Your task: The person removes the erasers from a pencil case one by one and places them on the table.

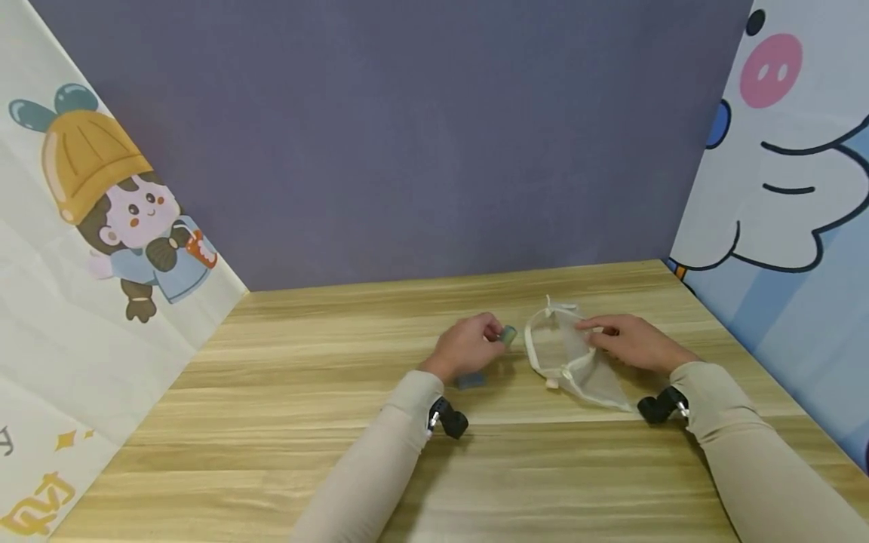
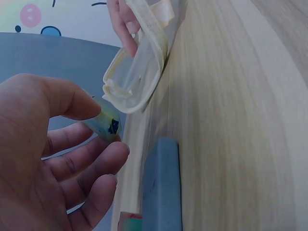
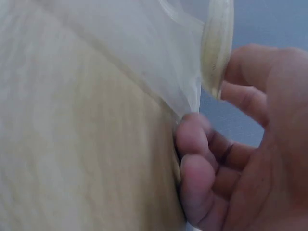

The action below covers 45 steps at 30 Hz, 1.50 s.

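Observation:
My left hand pinches a small rounded piece, green-yellow and bluish with a dark mark, between thumb and fingers. It is held above the table, just left of the mouth of a sheer white mesh bag. The bag has a cream rim and lies with its mouth spread toward the left. At its far right side, my right hand grips the rim between thumb and finger, the other fingers curled by the mesh. A blue-grey block lies on the table under my left wrist.
Beside the blue-grey block, a small red and green thing is partly cut off in the left wrist view. The wood-grain table meets a grey-purple panel behind. Printed cartoon sheets stand on the left and right.

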### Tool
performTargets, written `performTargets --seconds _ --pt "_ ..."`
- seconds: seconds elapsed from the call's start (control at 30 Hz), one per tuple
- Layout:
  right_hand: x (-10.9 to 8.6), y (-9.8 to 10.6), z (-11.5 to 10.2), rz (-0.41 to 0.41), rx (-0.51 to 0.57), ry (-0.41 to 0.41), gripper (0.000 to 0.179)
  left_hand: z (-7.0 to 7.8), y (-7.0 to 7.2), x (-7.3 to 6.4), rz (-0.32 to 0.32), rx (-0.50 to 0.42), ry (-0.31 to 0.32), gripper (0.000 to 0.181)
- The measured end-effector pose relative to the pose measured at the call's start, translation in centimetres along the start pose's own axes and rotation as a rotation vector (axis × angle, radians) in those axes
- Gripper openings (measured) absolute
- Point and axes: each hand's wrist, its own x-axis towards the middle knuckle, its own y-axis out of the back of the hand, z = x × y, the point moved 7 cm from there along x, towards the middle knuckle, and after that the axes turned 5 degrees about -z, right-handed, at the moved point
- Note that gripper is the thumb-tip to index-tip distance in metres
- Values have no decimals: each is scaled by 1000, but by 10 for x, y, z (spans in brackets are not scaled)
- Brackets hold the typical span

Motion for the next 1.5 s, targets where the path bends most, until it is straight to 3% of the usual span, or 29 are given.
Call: performTargets --seconds 0.33,0.83,1.13,1.3,1.5 --pt "0 1 -8 32 73 6 40 -4 9 -3 16 4 4 22" --pt "5 3 -24 84 74 119 41 -21 13 -12 4 -48 27 19" --pt "4 1 -26 106 79 138 40 -19 14 -10 4 3 15 17" --pt "4 2 -26 133 105 109 42 -21 16 -9 -21 37 5 18" --pt "3 3 -28 146 119 104 41 -24 17 -10 -32 32 8 18"
